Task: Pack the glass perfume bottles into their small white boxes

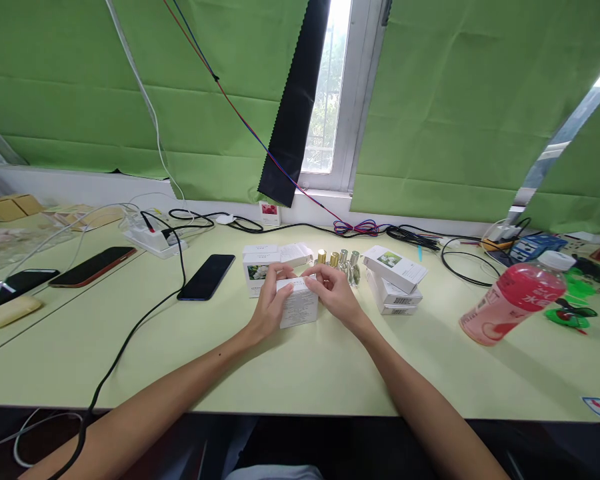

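Both of my hands close around a small white box point(300, 307) with fine print on the side facing me. My left hand point(271, 298) grips its left edge, thumb at the top. At the top right, the fingers and thumb of my right hand point(336, 291) press on the same box. Just behind my left hand stand white boxes point(257, 272) with a white-flower picture. Several small glass bottles point(354, 267) with gold and silver caps stand behind my right hand. To their right, more white boxes point(395, 269) lie stacked, the top one askew.
A pink drink bottle point(513, 300) stands at the right, near green plastic pieces point(575, 313). Dark phones point(207, 277) lie on the left. A black cable point(130, 340) crosses the table point(220, 373) to its front edge; a power strip point(155, 239) sits behind.
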